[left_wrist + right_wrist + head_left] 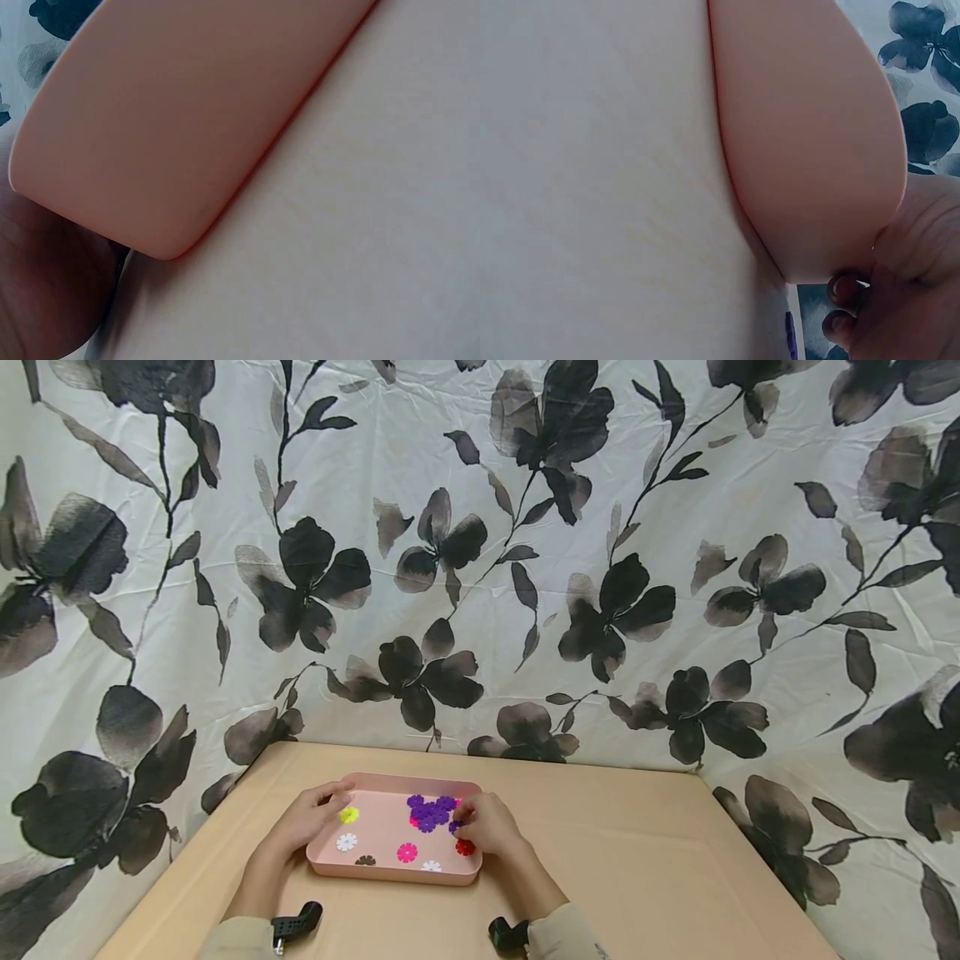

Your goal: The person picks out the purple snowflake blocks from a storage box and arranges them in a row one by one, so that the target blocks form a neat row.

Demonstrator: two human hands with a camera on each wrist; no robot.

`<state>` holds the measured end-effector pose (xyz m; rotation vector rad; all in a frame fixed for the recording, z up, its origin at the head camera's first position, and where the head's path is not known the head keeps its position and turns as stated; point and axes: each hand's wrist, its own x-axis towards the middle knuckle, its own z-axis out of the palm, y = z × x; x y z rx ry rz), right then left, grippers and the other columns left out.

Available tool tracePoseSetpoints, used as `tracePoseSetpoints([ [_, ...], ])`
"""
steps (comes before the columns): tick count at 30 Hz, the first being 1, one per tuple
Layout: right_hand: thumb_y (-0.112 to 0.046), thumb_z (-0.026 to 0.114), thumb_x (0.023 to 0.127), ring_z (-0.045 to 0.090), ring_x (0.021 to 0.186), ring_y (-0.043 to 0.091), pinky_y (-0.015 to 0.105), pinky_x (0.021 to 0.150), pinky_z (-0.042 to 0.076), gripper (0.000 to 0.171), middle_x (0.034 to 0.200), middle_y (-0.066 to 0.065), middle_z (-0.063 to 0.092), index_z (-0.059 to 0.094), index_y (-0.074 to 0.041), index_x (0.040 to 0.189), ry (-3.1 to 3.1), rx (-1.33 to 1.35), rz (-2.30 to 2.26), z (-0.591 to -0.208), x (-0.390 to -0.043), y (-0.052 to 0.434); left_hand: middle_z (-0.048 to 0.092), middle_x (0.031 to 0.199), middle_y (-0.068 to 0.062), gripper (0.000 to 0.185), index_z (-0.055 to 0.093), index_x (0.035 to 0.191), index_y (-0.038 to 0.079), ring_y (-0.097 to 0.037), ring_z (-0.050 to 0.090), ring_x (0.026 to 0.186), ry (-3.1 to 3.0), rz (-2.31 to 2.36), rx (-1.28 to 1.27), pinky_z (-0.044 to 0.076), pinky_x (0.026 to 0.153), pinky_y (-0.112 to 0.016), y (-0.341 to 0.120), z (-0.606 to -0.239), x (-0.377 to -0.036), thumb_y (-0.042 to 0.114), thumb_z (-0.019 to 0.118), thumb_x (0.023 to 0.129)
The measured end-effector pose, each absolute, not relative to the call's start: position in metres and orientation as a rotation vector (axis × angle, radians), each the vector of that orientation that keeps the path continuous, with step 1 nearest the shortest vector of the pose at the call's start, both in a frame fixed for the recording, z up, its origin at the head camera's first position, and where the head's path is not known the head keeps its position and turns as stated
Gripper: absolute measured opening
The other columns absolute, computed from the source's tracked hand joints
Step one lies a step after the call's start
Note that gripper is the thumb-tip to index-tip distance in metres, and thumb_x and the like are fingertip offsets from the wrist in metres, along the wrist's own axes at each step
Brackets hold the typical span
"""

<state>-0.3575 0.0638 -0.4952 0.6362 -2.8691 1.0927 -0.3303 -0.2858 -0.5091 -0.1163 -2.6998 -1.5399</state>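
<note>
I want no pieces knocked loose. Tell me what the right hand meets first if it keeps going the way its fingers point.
Most likely the cluster of joined purple flower-shaped plastic discs: the right hand points left across the pink plastic tray and its fingertips already seem to touch the cluster, though depth is unclear.

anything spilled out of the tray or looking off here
Nothing stands out. The pink plastic tray sits flat on the light wooden table, and every flower-shaped plastic disc, including the joined purple cluster, lies inside it. The left hand holds the tray's left rim; the right hand rests beside the cluster.
</note>
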Motion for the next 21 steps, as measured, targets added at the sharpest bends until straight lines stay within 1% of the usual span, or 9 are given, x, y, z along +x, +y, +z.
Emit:
tracePoseSetpoints([
  [3, -0.006, 0.086, 0.082, 0.056, 0.078, 0.013, 0.024, 0.067, 0.052, 0.013, 0.085, 0.000, 0.071, 0.079, -0.011, 0.092, -2.880, 0.639, 1.060, -0.4952, -0.3575, 0.0636, 0.042, 0.161, -0.026, 0.058, 0.052, 0.153, 0.008, -0.049, 0.032, 0.153, -2.701, -1.537, -0.124, 0.025, 0.125, -0.065, -0.2856, -0.5091, -0.3305, 0.042, 0.059, 0.106],
  [10, -0.006, 0.085, 0.083, 0.052, 0.087, 0.014, 0.031, 0.076, 0.045, 0.012, 0.083, -0.003, 0.070, 0.079, -0.014, 0.091, -2.905, 0.638, 0.996, -0.4943, -0.3570, 0.0631, 0.042, 0.162, -0.025, 0.058, 0.052, 0.153, 0.008, -0.049, 0.031, 0.153, -2.699, -1.538, -0.129, 0.025, 0.125, -0.065, -0.2858, -0.5096, -0.3305, 0.042, 0.058, 0.106],
  [17, -0.003, 0.085, 0.082, 0.052, 0.084, 0.015, 0.033, 0.077, 0.044, 0.014, 0.080, -0.004, 0.068, 0.079, -0.015, 0.087, -2.893, 0.673, 1.007, -0.4926, -0.3557, 0.0627, 0.042, 0.161, -0.026, 0.058, 0.052, 0.152, 0.007, -0.049, 0.032, 0.153, -2.702, -1.532, -0.127, 0.025, 0.125, -0.065, -0.2863, -0.5095, -0.3308, 0.042, 0.058, 0.106],
  [21, -0.004, 0.085, 0.081, 0.051, 0.086, 0.015, 0.035, 0.078, 0.040, 0.015, 0.081, -0.004, 0.069, 0.077, -0.016, 0.085, -2.894, 0.671, 1.016, -0.4924, -0.3552, 0.0621, 0.042, 0.161, -0.026, 0.058, 0.053, 0.152, 0.008, -0.049, 0.032, 0.153, -2.704, -1.531, -0.125, 0.025, 0.125, -0.065, -0.2863, -0.5091, -0.3304, 0.042, 0.058, 0.106],
])
